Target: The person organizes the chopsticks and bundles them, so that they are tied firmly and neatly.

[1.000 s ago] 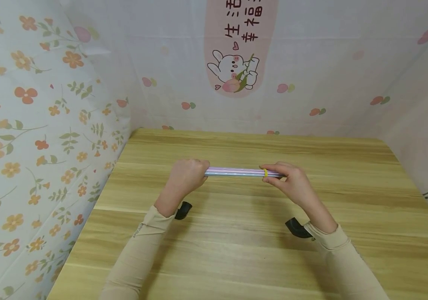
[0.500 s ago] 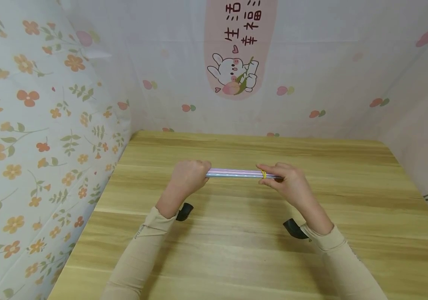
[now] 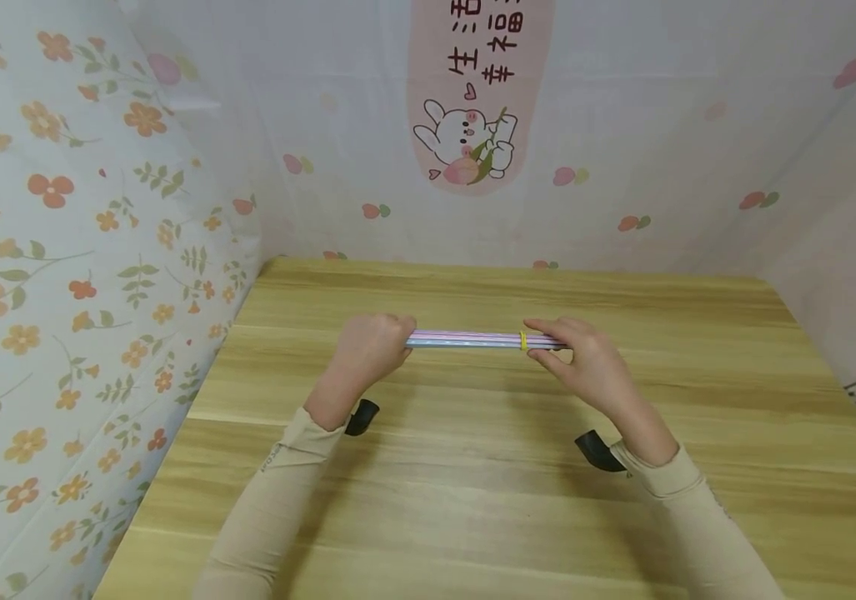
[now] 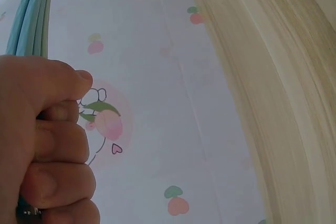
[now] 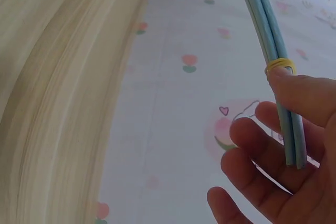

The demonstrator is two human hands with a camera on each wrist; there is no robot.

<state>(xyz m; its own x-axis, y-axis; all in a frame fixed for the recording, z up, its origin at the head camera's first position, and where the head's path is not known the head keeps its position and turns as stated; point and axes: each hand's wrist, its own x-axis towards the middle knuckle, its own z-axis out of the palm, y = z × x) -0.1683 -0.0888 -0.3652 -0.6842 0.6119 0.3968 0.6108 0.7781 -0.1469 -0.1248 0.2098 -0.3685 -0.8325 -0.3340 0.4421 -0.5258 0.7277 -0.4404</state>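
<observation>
A bundle of thin pastel sticks (image 3: 465, 338), pink, lilac and blue and pencil-like, is held level above the table. My left hand (image 3: 371, 350) grips one end in a fist, which hides that end. A yellow rubber band (image 3: 523, 340) circles the bundle toward its other end. My right hand (image 3: 585, 362) has thumb and fingers on opposite sides of the sticks, right at the band. In the right wrist view the thumb (image 5: 307, 95) presses at the yellow band (image 5: 280, 66), and the free stick ends (image 5: 295, 158) point into the palm with the lower fingers spread loosely.
The wood-grain table (image 3: 458, 500) spreads beneath both arms. Behind it hangs a white cloth (image 3: 337, 150) with a rabbit print, and a floral cloth (image 3: 82, 333) lines the left side. Black curved pieces (image 3: 598, 451) stick out by each wrist.
The right fingers shifted left along the bundle with the rubber band, then back right a little, leaving the band at their tips. The left fist keeps its grip.
</observation>
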